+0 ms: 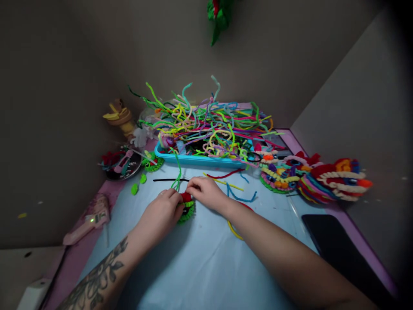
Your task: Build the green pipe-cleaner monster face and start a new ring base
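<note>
My left hand [160,213] and my right hand [206,192] meet over a small round green pipe-cleaner piece [188,211] with a red part [186,197] on top, lying on the light blue mat [200,262]. Both hands have their fingers curled and pinch this piece from either side. A thin green pipe cleaner [177,172] runs up from between the hands toward the tray. A black pipe cleaner [167,180] lies just beyond the fingers.
A blue tray [196,160] heaped with coloured pipe cleaners stands at the back. Finished coiled pieces [316,178] sit at right, a black phone [335,245] near right. A pink glue gun [92,219] lies left, a dark plate [121,165] behind it. Loose yellow, red and blue stems [235,189] lie nearby.
</note>
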`<state>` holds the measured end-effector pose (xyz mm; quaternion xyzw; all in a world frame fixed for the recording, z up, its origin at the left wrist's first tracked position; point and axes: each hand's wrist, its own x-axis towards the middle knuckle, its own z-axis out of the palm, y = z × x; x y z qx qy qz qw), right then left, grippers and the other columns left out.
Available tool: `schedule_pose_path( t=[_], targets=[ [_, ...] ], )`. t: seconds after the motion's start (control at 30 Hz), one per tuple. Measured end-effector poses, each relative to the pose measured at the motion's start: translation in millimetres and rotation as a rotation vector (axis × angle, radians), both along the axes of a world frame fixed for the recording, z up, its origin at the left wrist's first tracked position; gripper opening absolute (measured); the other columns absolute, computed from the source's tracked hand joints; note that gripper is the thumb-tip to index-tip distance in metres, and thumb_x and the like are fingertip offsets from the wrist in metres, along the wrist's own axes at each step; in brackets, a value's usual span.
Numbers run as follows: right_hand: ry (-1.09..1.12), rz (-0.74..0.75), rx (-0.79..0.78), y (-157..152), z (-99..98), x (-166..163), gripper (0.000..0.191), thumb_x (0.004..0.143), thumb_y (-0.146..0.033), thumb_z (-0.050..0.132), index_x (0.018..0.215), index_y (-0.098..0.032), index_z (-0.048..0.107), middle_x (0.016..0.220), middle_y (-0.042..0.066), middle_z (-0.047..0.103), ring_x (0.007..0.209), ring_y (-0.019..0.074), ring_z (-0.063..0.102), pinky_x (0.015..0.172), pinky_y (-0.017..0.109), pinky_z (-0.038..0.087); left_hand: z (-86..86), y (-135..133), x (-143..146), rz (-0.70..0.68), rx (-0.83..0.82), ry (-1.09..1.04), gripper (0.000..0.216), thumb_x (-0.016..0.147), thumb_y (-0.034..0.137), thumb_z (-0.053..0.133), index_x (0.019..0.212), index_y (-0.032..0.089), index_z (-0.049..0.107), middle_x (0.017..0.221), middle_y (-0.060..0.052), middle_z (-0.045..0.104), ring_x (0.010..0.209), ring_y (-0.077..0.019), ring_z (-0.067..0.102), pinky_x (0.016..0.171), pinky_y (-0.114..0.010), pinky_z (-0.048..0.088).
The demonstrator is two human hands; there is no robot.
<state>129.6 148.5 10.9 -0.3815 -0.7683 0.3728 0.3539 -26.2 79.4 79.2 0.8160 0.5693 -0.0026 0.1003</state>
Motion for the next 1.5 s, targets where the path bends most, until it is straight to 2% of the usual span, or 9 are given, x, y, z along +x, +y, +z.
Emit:
schedule_pose_path(
  t=[0.4, 0.73, 0.87, 1.0, 1.13, 1.23, 1.33, 1.4, 1.5],
  targets=[
    [-0.001, 0.084, -0.036, -3, -0.2, 1, 0.009, 0.077, -0.014, 0.058, 0.073, -0.019, 0.065, 0.067, -0.003, 0.061, 0.065, 0.0107, 0.053, 0.062, 0.021, 0.036, -11.0, -3, -6, 0.000, 0.069, -0.092, 0.012, 0.087, 0.023, 0.047, 0.087, 0.018, 0.058, 0.088, -0.006, 0.059, 0.082, -0.0204, 0.057, 0.073, -0.033, 0.047],
    [-0.003, 0.088, -0.019, -4, 0.9, 1, 0.012, 0.077, -0.013, 0.056, 0.078, -0.019, 0.067, 0.073, -0.002, 0.065, 0.070, 0.0117, 0.056, 0.065, 0.021, 0.038, -5.7, -4, -5, 0.006, 0.061, -0.166, 0.017, 0.089, 0.025, 0.045, 0.094, 0.018, 0.059, 0.092, -0.008, 0.059, 0.087, -0.0217, 0.056, 0.077, -0.035, 0.046],
    [-0.012, 0.114, -0.008, -5, 1.5, 1, 0.017, 0.079, -0.013, 0.053, 0.083, -0.020, 0.068, 0.079, 0.000, 0.067, 0.074, 0.0128, 0.058, 0.068, 0.022, 0.039, -4.7, 6, -6, 0.086, 0.097, -0.243, 0.016, 0.087, 0.025, 0.045, 0.099, 0.018, 0.054, 0.091, -0.007, 0.062, 0.084, -0.0209, 0.058, 0.073, -0.033, 0.044],
    [-0.001, 0.096, -0.057, -7, -1.6, 0, 0.016, 0.080, -0.014, 0.051, 0.082, -0.020, 0.065, 0.073, -0.002, 0.064, 0.067, 0.0119, 0.056, 0.063, 0.021, 0.038, -7.3, 21, -6, 0.123, -0.054, -0.324, 0.025, 0.083, 0.026, 0.050, 0.107, 0.019, 0.047, 0.087, -0.004, 0.066, 0.070, -0.0177, 0.060, 0.059, -0.027, 0.041],
    [-0.005, 0.012, -0.099, -7, 3.9, 2, 0.012, 0.076, -0.013, 0.054, 0.085, -0.020, 0.058, 0.066, -0.005, 0.056, 0.059, 0.0110, 0.051, 0.055, 0.021, 0.034, -12.7, 28, -6, 0.120, -0.123, -0.398, 0.031, 0.079, 0.021, 0.050, 0.109, 0.020, 0.044, 0.083, -0.001, 0.068, 0.064, -0.0152, 0.059, 0.055, -0.024, 0.038],
    [-0.089, 0.031, 0.006, -8, 22.3, 8, 0.012, 0.074, -0.009, 0.056, 0.080, -0.019, 0.058, 0.070, -0.004, 0.057, 0.065, 0.0119, 0.052, 0.059, 0.022, 0.035, -15.9, 29, -6, 0.110, -0.121, -0.450, 0.032, 0.076, 0.017, 0.050, 0.108, 0.020, 0.045, 0.082, 0.000, 0.068, 0.063, -0.0138, 0.058, 0.055, -0.023, 0.036],
    [-0.282, 0.145, 0.118, -19, 39.4, 15, 0.010, 0.077, -0.010, 0.057, 0.074, -0.019, 0.062, 0.077, 0.001, 0.061, 0.075, 0.0147, 0.056, 0.067, 0.024, 0.038, -17.5, 28, -7, 0.092, -0.122, -0.491, 0.027, 0.076, 0.017, 0.050, 0.102, 0.021, 0.050, 0.078, 0.001, 0.068, 0.063, -0.0133, 0.058, 0.055, -0.022, 0.037],
    [-0.406, 0.178, 0.183, -30, 41.6, 17, 0.010, 0.081, -0.013, 0.056, 0.078, -0.019, 0.064, 0.081, 0.003, 0.063, 0.078, 0.0163, 0.057, 0.069, 0.026, 0.039, -18.2, 28, -7, 0.091, -0.126, -0.510, 0.022, 0.076, 0.018, 0.051, 0.097, 0.020, 0.054, 0.077, 0.001, 0.068, 0.064, -0.0138, 0.059, 0.057, -0.023, 0.039],
    [-0.520, 0.140, 0.307, -47, 31.2, 15, 0.011, 0.085, -0.015, 0.053, 0.087, -0.018, 0.064, 0.089, 0.006, 0.064, 0.081, 0.0182, 0.058, 0.069, 0.028, 0.042, -19.2, 29, -7, 0.088, -0.115, -0.499, 0.016, 0.076, 0.020, 0.051, 0.091, 0.020, 0.058, 0.076, 0.000, 0.068, 0.066, -0.0143, 0.060, 0.059, -0.023, 0.041]
  ],
)
